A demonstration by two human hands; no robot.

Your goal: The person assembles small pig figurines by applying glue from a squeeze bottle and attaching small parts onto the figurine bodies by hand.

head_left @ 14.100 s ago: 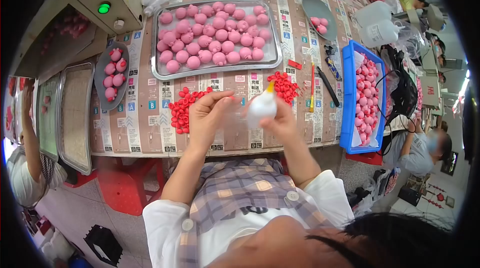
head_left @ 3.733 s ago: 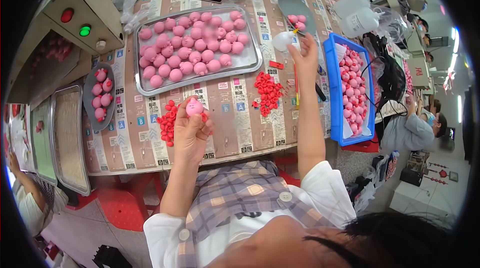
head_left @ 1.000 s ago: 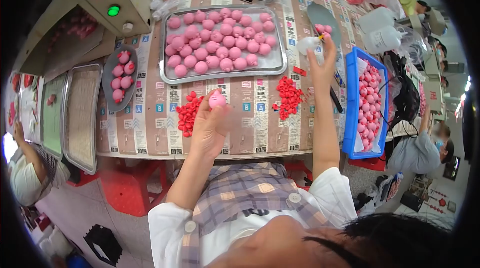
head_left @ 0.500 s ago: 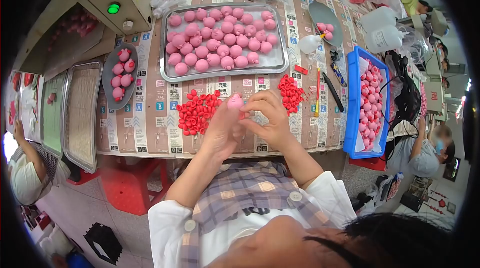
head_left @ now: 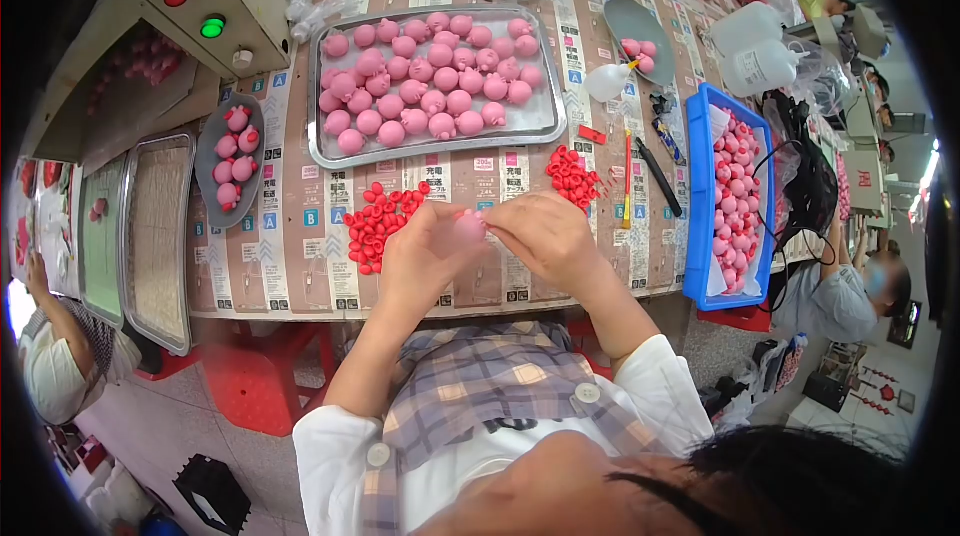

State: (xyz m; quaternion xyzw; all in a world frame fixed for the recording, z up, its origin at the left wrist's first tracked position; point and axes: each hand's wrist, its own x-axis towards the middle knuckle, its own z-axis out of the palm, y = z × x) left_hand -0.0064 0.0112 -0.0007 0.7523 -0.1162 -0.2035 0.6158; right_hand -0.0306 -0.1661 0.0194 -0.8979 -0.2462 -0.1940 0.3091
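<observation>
The left hand (head_left: 425, 258) has its grip closed around a pink ball figure (head_left: 469, 227), holding it above the worktop (head_left: 645, 261) near the middle of the near edge. The right hand (head_left: 548, 236) has its fingertips drawn together at the figure's right side; whether this grip grasps the figure or a small part cannot be told. A pile of red parts (head_left: 378, 228) lies just beside the left hand; a second red pile (head_left: 572, 179) lies beyond the right hand. Farther from the near edge, a metal tray (head_left: 537, 114) carries loose pink balls. A white squeeze bottle (head_left: 605, 84) lies right of the tray. A blue crate (head_left: 699, 206) stands at the worktop's near right corner.
</observation>
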